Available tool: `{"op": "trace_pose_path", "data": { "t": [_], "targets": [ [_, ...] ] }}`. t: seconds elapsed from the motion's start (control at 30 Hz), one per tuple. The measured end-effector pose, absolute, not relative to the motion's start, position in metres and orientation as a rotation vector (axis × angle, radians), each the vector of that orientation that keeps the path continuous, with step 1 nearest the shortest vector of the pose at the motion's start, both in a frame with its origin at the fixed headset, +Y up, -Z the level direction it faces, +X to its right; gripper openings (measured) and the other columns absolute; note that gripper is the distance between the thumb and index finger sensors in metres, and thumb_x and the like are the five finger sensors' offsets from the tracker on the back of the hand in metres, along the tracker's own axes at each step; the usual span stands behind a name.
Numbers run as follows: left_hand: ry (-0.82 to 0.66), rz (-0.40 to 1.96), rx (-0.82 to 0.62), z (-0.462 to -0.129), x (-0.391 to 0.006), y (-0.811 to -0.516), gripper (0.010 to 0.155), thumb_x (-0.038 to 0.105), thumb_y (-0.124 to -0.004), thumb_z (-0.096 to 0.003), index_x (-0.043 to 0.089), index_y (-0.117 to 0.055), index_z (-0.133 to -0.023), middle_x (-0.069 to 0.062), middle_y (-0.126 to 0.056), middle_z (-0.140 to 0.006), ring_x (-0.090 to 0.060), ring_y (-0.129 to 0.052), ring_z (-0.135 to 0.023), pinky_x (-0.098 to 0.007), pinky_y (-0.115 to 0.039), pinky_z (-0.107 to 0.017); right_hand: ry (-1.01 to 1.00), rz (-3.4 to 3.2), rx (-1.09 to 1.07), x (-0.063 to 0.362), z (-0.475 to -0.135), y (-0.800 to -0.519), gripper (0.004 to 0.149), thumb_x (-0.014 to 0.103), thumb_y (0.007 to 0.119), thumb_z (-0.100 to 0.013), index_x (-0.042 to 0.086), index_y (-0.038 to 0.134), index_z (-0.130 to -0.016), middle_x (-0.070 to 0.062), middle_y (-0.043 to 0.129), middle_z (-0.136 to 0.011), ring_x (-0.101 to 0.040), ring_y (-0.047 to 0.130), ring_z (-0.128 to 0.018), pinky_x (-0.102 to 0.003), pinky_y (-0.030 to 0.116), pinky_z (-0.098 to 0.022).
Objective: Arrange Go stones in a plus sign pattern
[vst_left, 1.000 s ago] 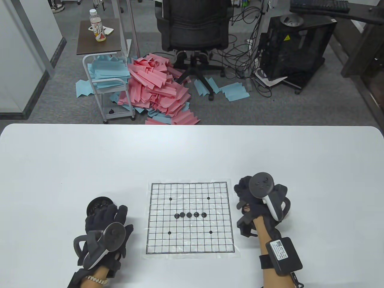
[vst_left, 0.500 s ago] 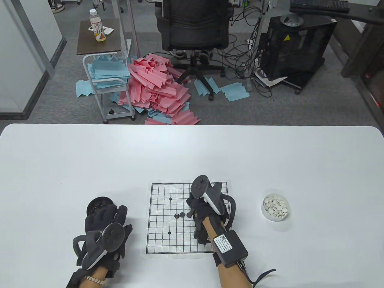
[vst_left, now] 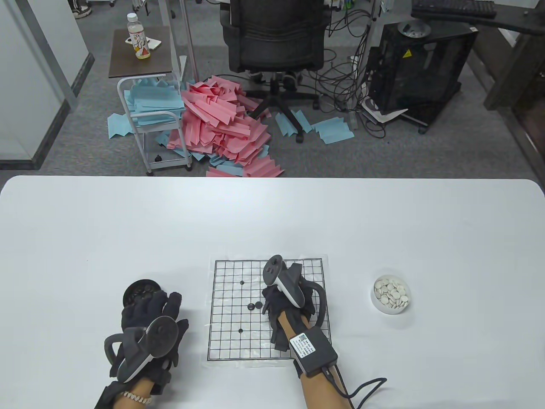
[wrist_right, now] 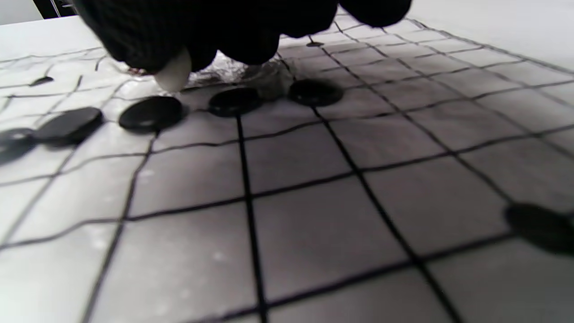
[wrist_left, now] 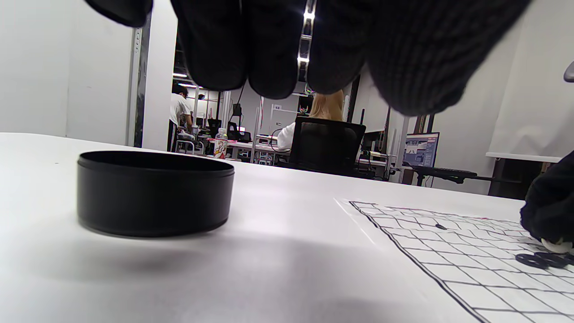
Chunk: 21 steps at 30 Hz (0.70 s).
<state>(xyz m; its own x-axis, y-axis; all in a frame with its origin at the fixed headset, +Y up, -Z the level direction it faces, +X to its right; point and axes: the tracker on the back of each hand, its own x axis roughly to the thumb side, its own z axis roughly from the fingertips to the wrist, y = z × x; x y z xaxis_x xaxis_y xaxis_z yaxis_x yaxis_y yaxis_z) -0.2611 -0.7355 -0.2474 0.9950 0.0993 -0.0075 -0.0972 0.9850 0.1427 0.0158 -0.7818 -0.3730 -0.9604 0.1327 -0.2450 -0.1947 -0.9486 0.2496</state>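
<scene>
Board: printed paper Go grid [vst_left: 238, 341], black lines on white under a clear crinkly film, lies flat on the white table [vst_left: 272, 213], near edge, centre.
Black stones: flat glossy black discs [wrist_right: 152, 113] in a horizontal row on the middle line – four full ones plus part of a fifth in the right wrist view; in the table view only the left end of the row [vst_left: 258, 305] shows, the rest is under the hand.
White stone: small smooth off-white disc [wrist_right: 173, 74], tilted on edge, just above the black row, close to the grid; touching the board or not – can't tell.
Right hand [vst_left: 284, 303]: black sensor glove, over board centre, fingertips [wrist_right: 134, 40] bunched together and pinching the white stone; it also peeks out under the glove in the left wrist view [wrist_left: 556, 245].
Left hand [vst_left: 149, 317]: black glove, left of the board, fingers [wrist_left: 233, 45] hanging side by side, loosely extended, nothing seen in them; whether it touches the pot – can't tell.
Black pot: round matte black container [wrist_left: 154, 193] w/ black stones inside, far side of the left hand.
White bowl: round white dish of white stones [vst_left: 391, 294], right of the board, well apart from both hands.
</scene>
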Motion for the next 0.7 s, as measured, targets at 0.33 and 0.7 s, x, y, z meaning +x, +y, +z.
{"op": "trace_pose_path", "data": {
  "t": [0.33,0.7],
  "targets": [
    [0.016,0.102,0.143,-0.2472,-0.2613,-0.7356,0.069,0.051,-0.084,-0.0390,0.030,-0.069,-0.103,-0.009,-0.072,-0.113,-0.041,-0.077,-0.101,-0.072,-0.050,-0.071,0.362,2.964,-0.345,0.0152,-0.3711,-0.7838,0.036,0.048,0.085,-0.044,0.043,0.083,-0.080,0.011,0.082,-0.089,-0.008,0.084,-0.064,-0.034,0.074,-0.057],
    [0.018,0.112,0.143,-0.2472,-0.2618,-0.7353,0.069,0.051,-0.084,-0.0389,0.030,-0.069,-0.103,-0.009,-0.072,-0.113,-0.041,-0.077,-0.101,-0.072,-0.050,-0.071,0.315,2.994,-0.336,0.0166,-0.3691,-0.7828,0.041,0.052,0.084,-0.042,0.043,0.081,-0.082,0.011,0.082,-0.090,-0.008,0.084,-0.064,-0.033,0.074,-0.056]
  ]
}}
